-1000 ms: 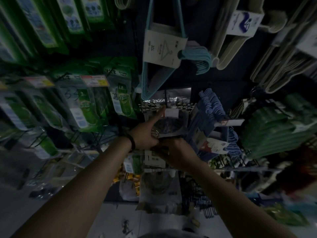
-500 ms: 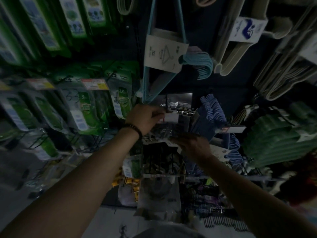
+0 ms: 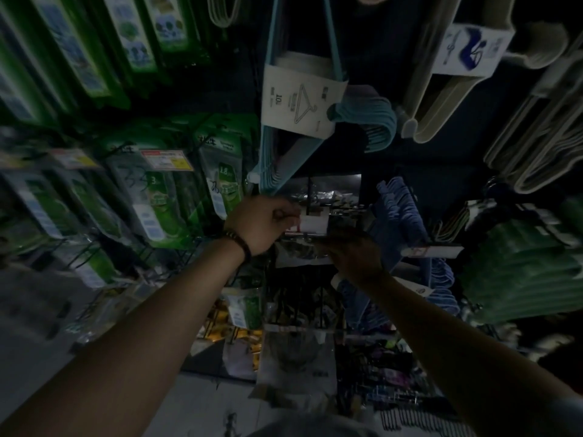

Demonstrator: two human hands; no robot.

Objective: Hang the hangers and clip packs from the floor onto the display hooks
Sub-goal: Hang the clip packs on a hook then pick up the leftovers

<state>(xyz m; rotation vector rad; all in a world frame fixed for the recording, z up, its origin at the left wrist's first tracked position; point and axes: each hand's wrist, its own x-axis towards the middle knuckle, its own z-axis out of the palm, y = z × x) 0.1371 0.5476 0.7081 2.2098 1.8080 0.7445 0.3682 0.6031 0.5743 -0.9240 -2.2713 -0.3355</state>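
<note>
Head view: a dim shop wall [image 3: 441,159] fills the frame, with grey floor [image 3: 34,313] from 6 to 8 o'clock. Green packs [image 3: 157,197] hang at 9 to 11, teal hangers [image 3: 366,118] at 12, cream hangers [image 3: 441,99] at 1, blue hangers [image 3: 400,209] at 3. At centre the left hand [image 3: 262,225], fingers curled, pinches the top of the clip pack [image 3: 296,252] by a white label [image 3: 312,223]. The right hand [image 3: 356,258] sits just under the pack at 4; too dark to tell its fingers' state. The hook itself is hard to make out.
</note>
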